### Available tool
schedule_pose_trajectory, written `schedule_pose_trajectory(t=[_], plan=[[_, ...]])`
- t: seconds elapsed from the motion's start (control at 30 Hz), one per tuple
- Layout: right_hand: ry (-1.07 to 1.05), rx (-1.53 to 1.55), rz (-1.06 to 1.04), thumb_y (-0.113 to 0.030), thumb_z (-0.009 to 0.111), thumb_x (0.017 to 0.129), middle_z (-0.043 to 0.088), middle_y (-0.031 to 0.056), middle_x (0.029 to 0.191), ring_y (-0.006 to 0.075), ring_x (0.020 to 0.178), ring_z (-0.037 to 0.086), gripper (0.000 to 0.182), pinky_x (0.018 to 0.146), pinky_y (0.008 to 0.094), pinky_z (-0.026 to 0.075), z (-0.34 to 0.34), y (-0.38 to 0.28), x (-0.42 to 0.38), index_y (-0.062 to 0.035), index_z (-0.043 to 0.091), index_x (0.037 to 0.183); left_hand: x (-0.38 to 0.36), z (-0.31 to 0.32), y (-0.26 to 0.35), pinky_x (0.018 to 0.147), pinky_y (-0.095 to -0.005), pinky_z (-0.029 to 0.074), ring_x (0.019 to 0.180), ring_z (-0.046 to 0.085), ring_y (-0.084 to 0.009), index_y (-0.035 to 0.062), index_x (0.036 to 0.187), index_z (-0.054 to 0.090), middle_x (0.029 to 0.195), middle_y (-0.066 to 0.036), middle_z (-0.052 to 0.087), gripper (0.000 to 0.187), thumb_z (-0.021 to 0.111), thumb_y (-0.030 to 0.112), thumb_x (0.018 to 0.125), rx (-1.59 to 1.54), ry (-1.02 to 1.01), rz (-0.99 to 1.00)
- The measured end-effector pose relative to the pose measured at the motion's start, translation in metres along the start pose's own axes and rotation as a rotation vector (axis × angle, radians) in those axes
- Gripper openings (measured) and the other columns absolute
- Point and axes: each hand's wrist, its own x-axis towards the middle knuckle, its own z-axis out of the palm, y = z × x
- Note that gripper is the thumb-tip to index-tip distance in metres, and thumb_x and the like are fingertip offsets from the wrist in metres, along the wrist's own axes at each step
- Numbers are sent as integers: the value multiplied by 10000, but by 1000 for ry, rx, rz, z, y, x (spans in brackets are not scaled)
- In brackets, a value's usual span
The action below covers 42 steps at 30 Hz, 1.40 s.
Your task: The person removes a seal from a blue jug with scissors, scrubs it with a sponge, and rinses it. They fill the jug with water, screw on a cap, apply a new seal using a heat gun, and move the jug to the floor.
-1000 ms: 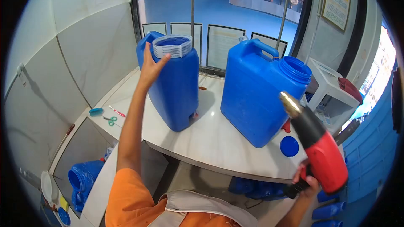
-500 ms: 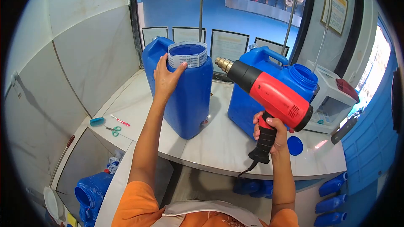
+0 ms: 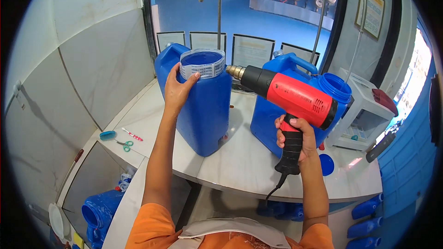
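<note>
A tall blue jug (image 3: 203, 115) stands on the counter, with a clear printed plastic band (image 3: 203, 70) around its mouth. My left hand (image 3: 177, 90) has its fingers and thumb spread against the near left side of the band and the jug's shoulder. In my right hand (image 3: 295, 140) is a red and black heat gun (image 3: 295, 97), held by its black handle. Its metal nozzle points left, close to the right side of the band. A second blue jug (image 3: 265, 122) with an uncapped mouth stands behind the heat gun.
Left on the counter (image 3: 217, 170) lie green-handled scissors (image 3: 125, 145), a pink and white toothbrush (image 3: 133, 134) and a teal brush (image 3: 107, 135). A blue cap (image 3: 326, 164) and a white machine (image 3: 364, 115) are at the right. More blue jugs (image 3: 364, 226) stand below.
The heat gun's nozzle has moved left and slightly down, closer to the band. My left hand has shifted slightly left and down, still at the band. The view has shifted slightly.
</note>
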Motion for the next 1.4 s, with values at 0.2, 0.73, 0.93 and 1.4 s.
schedule_pose_trajectory(t=[0.2,0.73,0.93,1.4], plan=[[25,-12,27,-175,551,803,553,147,832,174,549,566,227,454,297,493,8,-15,13,31,511,889,0,2,-2,954,-366,395,1108,525,-316,-72,1226,475,1170,-239,544,750,746,384,695,-16,31,10],[51,-223,75,-197,616,785,584,142,739,179,506,574,246,427,302,522,54,-74,72,5,500,864,-1,0,-5,957,-404,389,1110,523,-338,-31,1236,486,1186,-225,547,751,738,413,685,60,62,-25],[45,-328,96,-190,655,758,587,147,728,167,484,572,269,422,286,521,91,-80,95,12,512,863,-1,-1,-6,1046,-482,229,1181,464,-332,5,1270,461,1247,-202,509,802,705,501,689,102,38,-30],[-50,-553,118,-180,637,755,593,152,722,147,468,582,301,404,252,528,149,-73,91,30,490,913,-3,-2,-3,1057,-565,97,1320,306,-297,56,1320,413,1361,-190,399,849,695,545,685,201,-4,-98]])
